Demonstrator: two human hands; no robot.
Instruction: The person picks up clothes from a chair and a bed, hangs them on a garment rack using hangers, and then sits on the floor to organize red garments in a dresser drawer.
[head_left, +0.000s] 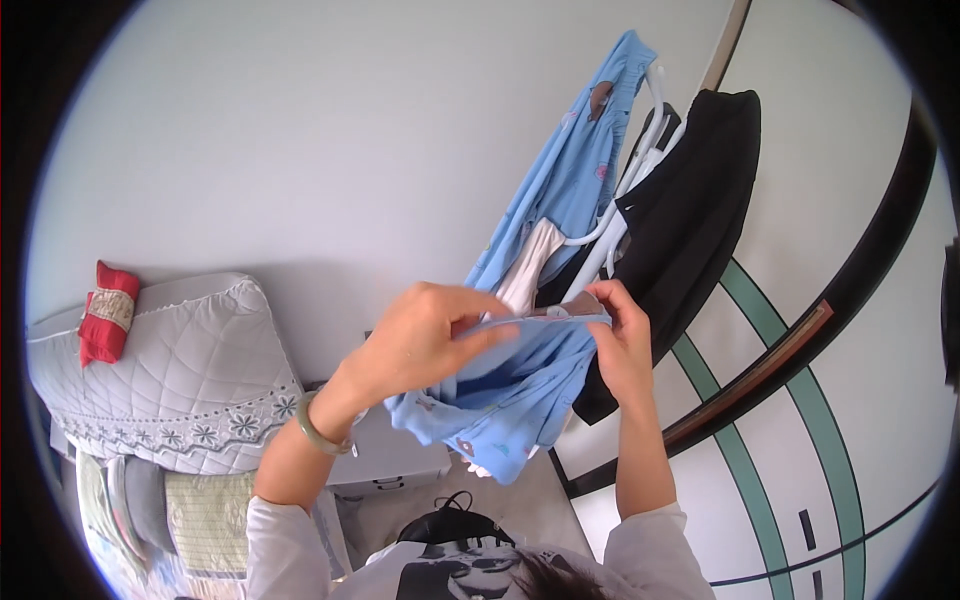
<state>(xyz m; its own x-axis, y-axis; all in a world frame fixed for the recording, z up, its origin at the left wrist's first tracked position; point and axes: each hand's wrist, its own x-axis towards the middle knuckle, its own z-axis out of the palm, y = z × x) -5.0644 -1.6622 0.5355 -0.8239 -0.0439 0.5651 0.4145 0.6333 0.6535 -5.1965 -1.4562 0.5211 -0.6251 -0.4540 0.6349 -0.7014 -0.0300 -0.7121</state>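
Note:
A light-blue printed garment (517, 397) hangs gathered between my two hands, one edge drawn into an opening. My left hand (420, 337), slightly blurred and with a bangle at its wrist, pinches that edge between thumb and fingers. At the edge's other end my right hand (626, 337) grips the cloth. Just beyond them, matching blue cloth (562, 172) hangs on a white coat rack (649, 150). A pale pink cloth (531, 266) dangles from a lower hook. Whether the blue pieces are joined is hidden behind my hands.
A black garment (690, 217) hangs on the rack's right side, close to my right hand. White wardrobe doors (750, 405) with green bands stand at right. To the left are a quilted cover (202, 337), a red bundle (112, 311) and a white drawer cabinet (397, 457). A black bag (454, 525) lies below.

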